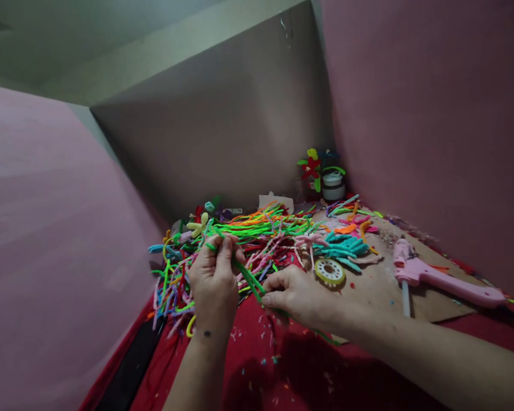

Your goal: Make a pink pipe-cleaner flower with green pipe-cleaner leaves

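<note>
i am watching through the head camera, and both hands are working one green pipe cleaner point(247, 278) just above the red cloth point(257, 359), at the near edge of the big pile of coloured pipe cleaners point(261, 228). the left hand point(214, 281) is curling shut, its fingertips pinching the upper end of the green piece up against the pile. the right hand point(297, 297) is lying lower and nearly closed, thumb and forefinger nipping the lower end where it is running down toward the cloth. the piece is stretching at a slant between the two pinches, and it looks doubled there, though i cannot tell for sure. i am judging this as the shaping step: one length picked out and being bent or twisted between the hands. to my eye the next move is calling for a steady upper pinch while the lower fingers are turning, and for keeping the loose strands of the pile from tangling in. off to the right, a sheet of cardboard point(381, 285) is carrying a small roll of tape point(329, 272), a bunch of teal pieces point(342, 246) and a pink glue gun point(437, 281), all well apart from the hands. a finished flower point(312, 166) is standing in the far corner beside a white jar point(333, 186).
</note>
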Demonstrator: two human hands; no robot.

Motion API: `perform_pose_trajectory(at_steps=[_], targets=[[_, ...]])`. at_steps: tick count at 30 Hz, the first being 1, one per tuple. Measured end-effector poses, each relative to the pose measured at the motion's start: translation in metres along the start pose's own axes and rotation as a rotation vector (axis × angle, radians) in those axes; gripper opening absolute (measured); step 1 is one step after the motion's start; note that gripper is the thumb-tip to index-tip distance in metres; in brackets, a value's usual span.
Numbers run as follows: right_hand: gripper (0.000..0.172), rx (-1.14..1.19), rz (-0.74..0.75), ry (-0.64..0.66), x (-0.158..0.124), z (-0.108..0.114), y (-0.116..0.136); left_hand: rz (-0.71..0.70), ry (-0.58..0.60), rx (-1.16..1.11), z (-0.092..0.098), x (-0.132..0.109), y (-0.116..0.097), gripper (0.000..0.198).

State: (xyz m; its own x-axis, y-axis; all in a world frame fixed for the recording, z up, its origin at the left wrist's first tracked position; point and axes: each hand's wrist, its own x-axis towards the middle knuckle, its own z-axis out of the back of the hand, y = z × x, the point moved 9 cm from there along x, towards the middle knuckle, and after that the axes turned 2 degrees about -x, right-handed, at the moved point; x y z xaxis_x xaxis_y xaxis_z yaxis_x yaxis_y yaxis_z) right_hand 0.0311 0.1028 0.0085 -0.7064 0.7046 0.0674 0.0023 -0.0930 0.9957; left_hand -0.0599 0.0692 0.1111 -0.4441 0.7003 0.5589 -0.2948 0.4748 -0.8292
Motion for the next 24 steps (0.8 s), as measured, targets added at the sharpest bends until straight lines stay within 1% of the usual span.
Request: perform_pose_trajectory(at_steps=[3, 5, 7, 10, 11, 12, 13, 14, 16, 18, 20, 22, 24], targets=[[0.018, -0.101, 0.112, -0.063, -0.003, 0.006, 0.015, -0.144, -0.036, 0.030, 0.000, -0.002, -0.018, 0.009], [0.015, -0.124, 0.211, -0.106, -0.007, 0.012, 0.028, -0.188, -0.047, 0.048, -0.001, -0.004, -0.032, 0.011], [0.012, -0.047, 0.258, -0.115, -0.009, 0.016, 0.034, -0.153, -0.023, 0.007, -0.005, -0.001, -0.040, 0.011], [0.010, 0.249, 0.198, -0.024, -0.006, 0.015, 0.027, -0.041, 0.134, -0.128, -0.017, 0.010, -0.041, 0.012], [0.010, 0.358, 0.168, -0.005, -0.004, 0.014, 0.024, -0.006, 0.186, -0.176, -0.021, 0.012, -0.038, 0.018], [0.012, 0.457, 0.142, -0.006, -0.002, 0.015, 0.021, 0.036, 0.227, -0.211, -0.023, 0.014, -0.033, 0.027], [0.013, 0.541, 0.123, -0.026, 0.000, 0.018, 0.018, 0.090, 0.242, -0.226, -0.024, 0.014, -0.024, 0.036], [0.015, 0.608, 0.114, -0.055, 0.003, 0.021, 0.016, 0.158, 0.249, -0.210, -0.023, 0.012, -0.012, 0.042], [0.019, 0.701, 0.114, -0.116, 0.006, 0.027, 0.013, 0.310, 0.283, -0.115, -0.024, -0.001, 0.016, 0.051], [0.021, 0.759, 0.108, -0.167, 0.010, 0.033, 0.010, 0.450, 0.340, -0.040, -0.026, -0.021, 0.042, 0.051], [0.022, 0.782, 0.081, -0.214, 0.011, 0.038, 0.004, 0.554, 0.400, -0.131, -0.034, -0.041, 0.057, 0.044], [0.024, 0.769, 0.074, -0.243, 0.012, 0.041, -0.001, 0.627, 0.449, -0.219, -0.043, -0.056, 0.065, 0.039], [0.025, 0.754, 0.081, -0.251, 0.011, 0.042, -0.003, 0.675, 0.473, -0.258, -0.049, -0.065, 0.069, 0.034]])
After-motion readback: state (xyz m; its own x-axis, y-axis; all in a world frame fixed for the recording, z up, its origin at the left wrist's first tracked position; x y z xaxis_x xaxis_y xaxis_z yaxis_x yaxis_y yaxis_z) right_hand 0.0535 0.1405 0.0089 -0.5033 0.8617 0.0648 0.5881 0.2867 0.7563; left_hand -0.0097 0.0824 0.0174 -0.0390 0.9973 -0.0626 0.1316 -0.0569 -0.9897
